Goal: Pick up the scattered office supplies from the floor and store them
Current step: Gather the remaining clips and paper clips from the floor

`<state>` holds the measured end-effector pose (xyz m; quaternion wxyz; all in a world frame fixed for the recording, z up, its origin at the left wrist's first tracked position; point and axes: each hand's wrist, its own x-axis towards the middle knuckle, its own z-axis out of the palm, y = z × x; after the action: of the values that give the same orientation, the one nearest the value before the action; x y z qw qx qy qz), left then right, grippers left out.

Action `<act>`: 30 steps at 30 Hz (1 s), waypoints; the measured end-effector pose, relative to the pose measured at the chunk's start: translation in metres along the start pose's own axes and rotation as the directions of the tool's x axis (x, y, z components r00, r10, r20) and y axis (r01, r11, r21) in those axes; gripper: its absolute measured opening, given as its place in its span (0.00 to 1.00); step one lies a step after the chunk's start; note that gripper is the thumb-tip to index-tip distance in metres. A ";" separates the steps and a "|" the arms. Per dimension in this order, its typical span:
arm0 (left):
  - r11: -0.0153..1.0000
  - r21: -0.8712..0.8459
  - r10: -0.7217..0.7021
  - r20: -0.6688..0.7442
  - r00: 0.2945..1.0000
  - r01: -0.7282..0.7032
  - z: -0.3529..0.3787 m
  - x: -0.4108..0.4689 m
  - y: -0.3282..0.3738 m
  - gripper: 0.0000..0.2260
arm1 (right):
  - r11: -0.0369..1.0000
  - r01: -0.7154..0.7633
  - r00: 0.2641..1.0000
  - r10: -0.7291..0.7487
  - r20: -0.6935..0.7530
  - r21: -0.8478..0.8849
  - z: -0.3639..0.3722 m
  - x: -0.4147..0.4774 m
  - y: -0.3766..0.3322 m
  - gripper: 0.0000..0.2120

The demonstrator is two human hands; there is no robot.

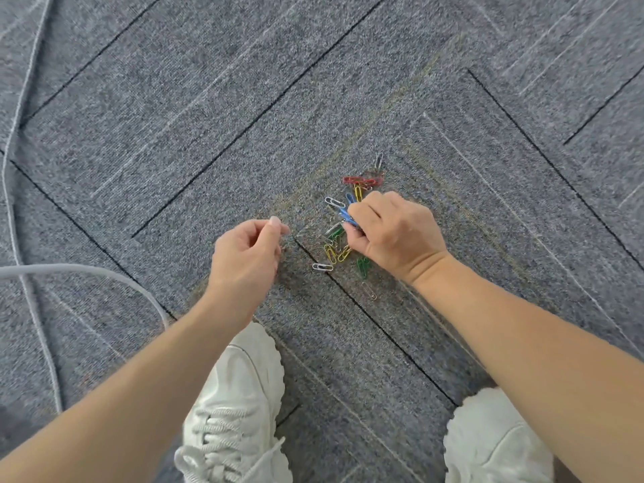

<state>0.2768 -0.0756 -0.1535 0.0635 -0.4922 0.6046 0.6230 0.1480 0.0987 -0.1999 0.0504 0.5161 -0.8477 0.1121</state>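
Several coloured paper clips lie scattered on the grey carpet: a red clip (352,179) at the far end, yellow clips (335,254) and a green clip (363,266) nearer me, silver clips (322,267) at the edges. My right hand (393,235) hovers over the pile, its fingers pinched on a blue paper clip (346,215) and some others bunched in the grip. My left hand (249,254) sits left of the pile with fingers curled and thumb against forefinger; I cannot see anything in it.
Grey carpet tiles with dark seams cover the floor. A grey cable (87,271) curves in from the left, with a thinner cord (14,141) running along the left edge. My two white sneakers (240,406) (495,440) stand close below the pile.
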 end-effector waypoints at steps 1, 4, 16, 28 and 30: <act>1.000 0.000 0.021 -0.014 1.000 -0.021 0.001 -0.001 0.001 0.10 | 1.000 -0.024 1.000 0.024 0.012 0.015 -0.001 0.003 0.000 0.12; 0.999 -0.009 0.032 -0.021 0.999 -0.032 0.006 -0.002 0.007 0.10 | 0.994 -0.080 0.995 0.075 0.066 0.075 -0.007 0.011 0.002 0.11; 0.993 0.112 -0.055 0.101 0.993 0.043 0.004 -0.047 0.079 0.15 | 0.958 -0.267 0.883 0.201 0.423 0.103 -0.130 0.048 0.013 0.10; 0.961 0.263 0.074 0.053 0.996 -0.086 -0.070 -0.183 0.202 0.16 | 0.855 -0.493 0.838 0.416 0.353 0.163 -0.319 0.093 -0.031 0.13; 0.931 0.334 0.130 0.075 0.989 -0.148 -0.087 -0.214 0.224 0.16 | 0.875 -0.456 0.854 0.380 0.354 0.161 -0.358 0.099 -0.043 0.12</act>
<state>0.2809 -0.0949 0.1675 0.1185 -0.4139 0.7340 0.5252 0.1299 0.0811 0.1734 -0.1725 0.3312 -0.9172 0.1390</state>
